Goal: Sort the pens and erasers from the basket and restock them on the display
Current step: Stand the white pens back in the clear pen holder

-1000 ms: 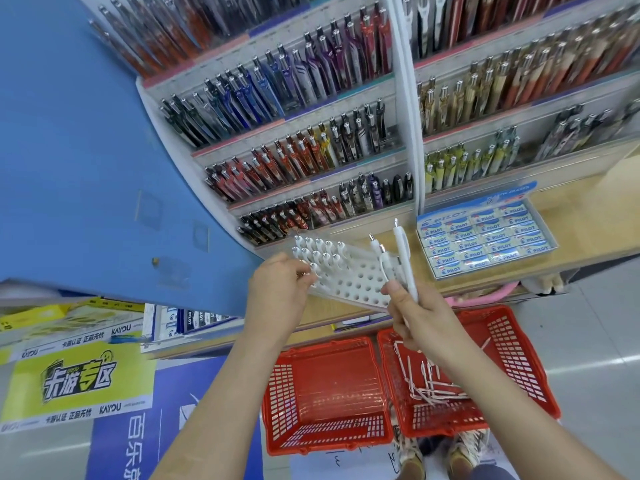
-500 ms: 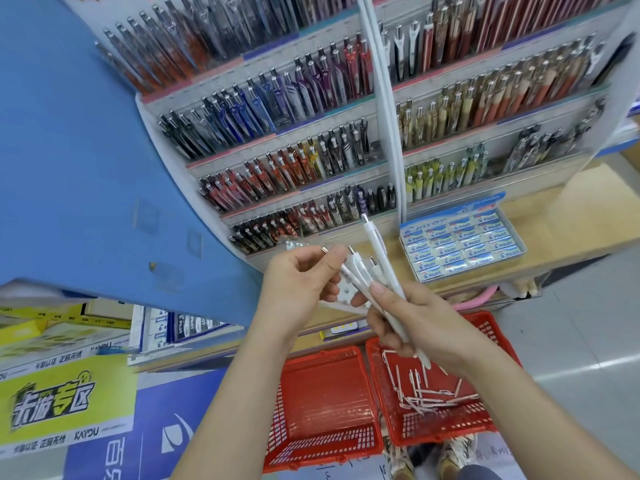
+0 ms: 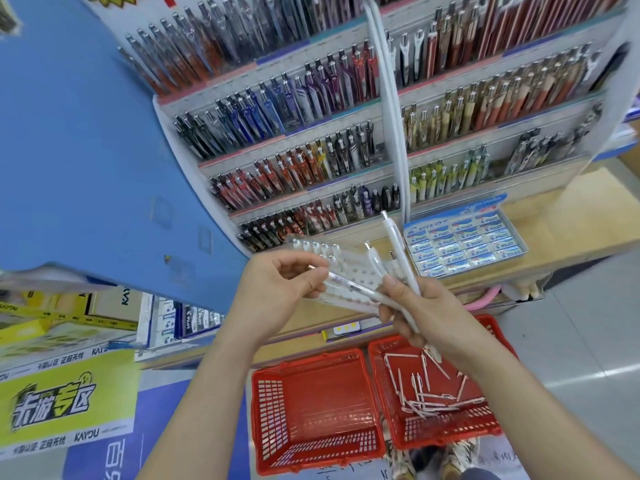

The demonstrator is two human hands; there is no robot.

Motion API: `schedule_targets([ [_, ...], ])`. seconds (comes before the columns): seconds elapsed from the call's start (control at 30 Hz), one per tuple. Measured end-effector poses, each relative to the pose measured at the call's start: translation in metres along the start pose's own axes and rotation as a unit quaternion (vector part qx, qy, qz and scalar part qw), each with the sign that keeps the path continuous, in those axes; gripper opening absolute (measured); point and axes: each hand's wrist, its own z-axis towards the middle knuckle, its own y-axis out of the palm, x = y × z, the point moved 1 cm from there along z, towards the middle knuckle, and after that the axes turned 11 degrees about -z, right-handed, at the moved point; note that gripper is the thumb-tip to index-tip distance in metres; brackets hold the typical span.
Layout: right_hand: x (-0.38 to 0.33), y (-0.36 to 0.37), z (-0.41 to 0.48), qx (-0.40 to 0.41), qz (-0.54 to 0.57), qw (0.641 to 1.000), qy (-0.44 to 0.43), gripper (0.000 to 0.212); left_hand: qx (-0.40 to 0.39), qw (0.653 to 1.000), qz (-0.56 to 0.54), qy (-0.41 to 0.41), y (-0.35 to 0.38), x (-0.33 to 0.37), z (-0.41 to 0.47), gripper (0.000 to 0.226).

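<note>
Gripping a bunch of white pens just above the red basket, right hand is curled round them; left hand pinches one pen, up-left of that basket.

**PILOT**, blue on white: printed on each of the erasers packed in the eraser box at the counter's right end. The box's raised blue lid carries the same brand, only partly legible.

**PILOT**, white on dark: on the packs on the lower shelf at left.

**卡游专区**: on the yellow sign at lower left. Its white strip below reads 卡游认证 正品无忧 and KAYOU.

**KAY…**, cut off: on the cardboard box.

**百**: on the blue panel; the rest runs out of frame.
</note>
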Motion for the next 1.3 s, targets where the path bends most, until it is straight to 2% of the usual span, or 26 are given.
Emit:
schedule_targets([
  [0.1, 0.007, -0.008, 0.005, 0.084, 0.014, 0.996, 0.022, 0.032, 0.079, 0.996, 0.017, 0.033, -0.019, 0.003, 0.010, 0.015],
  [0.2, 0.013, -0.022, 0.005, 0.123, 0.009, 0.991, 0.045, 0.027, 0.106, 0.986, 0.115, 0.055, -0.036, -0.001, 0.023, 0.021],
  [0.3, 0.015, -0.030, 0.002, 0.128, 0.035, 0.990, 0.047, 0.023, 0.106, 0.971, 0.205, 0.065, -0.035, -0.010, 0.031, 0.018],
  [0.4, 0.017, -0.031, 0.000, 0.109, 0.073, 0.991, 0.039, 0.023, 0.098, 0.956, 0.264, 0.078, -0.024, -0.018, 0.035, 0.001],
  [0.53, 0.019, -0.028, -0.003, 0.078, 0.079, 0.994, 0.025, 0.023, 0.078, 0.925, 0.358, 0.103, -0.011, -0.025, 0.039, 0.013],
  [0.67, 0.024, -0.024, -0.001, 0.085, 0.068, 0.994, 0.025, 0.021, 0.040, 0.904, 0.407, 0.122, -0.002, -0.034, 0.044, 0.017],
  [0.77, 0.026, -0.021, -0.001, 0.078, 0.048, 0.996, 0.020, 0.020, 0.022, 0.897, 0.421, 0.135, 0.000, -0.043, 0.046, 0.016],
  [0.9, 0.030, -0.020, -0.003, 0.081, -0.012, 0.997, 0.011, 0.023, 0.022, 0.903, 0.406, 0.136, 0.003, -0.050, 0.050, 0.014],
  [1.2, 0.017, -0.009, -0.011, 0.045, 0.019, 0.999, -0.011, 0.022, 0.023, 0.890, 0.442, 0.109, 0.009, -0.054, 0.058, 0.019],
  [1.27, 0.012, -0.008, -0.014, 0.031, 0.015, 0.999, -0.013, 0.024, 0.037, 0.898, 0.426, 0.106, 0.009, -0.047, 0.049, 0.021],
  [1.3, 0.010, -0.008, -0.015, 0.025, 0.011, 0.999, -0.016, 0.024, 0.051, 0.914, 0.389, 0.105, 0.010, -0.040, 0.043, 0.020],
])
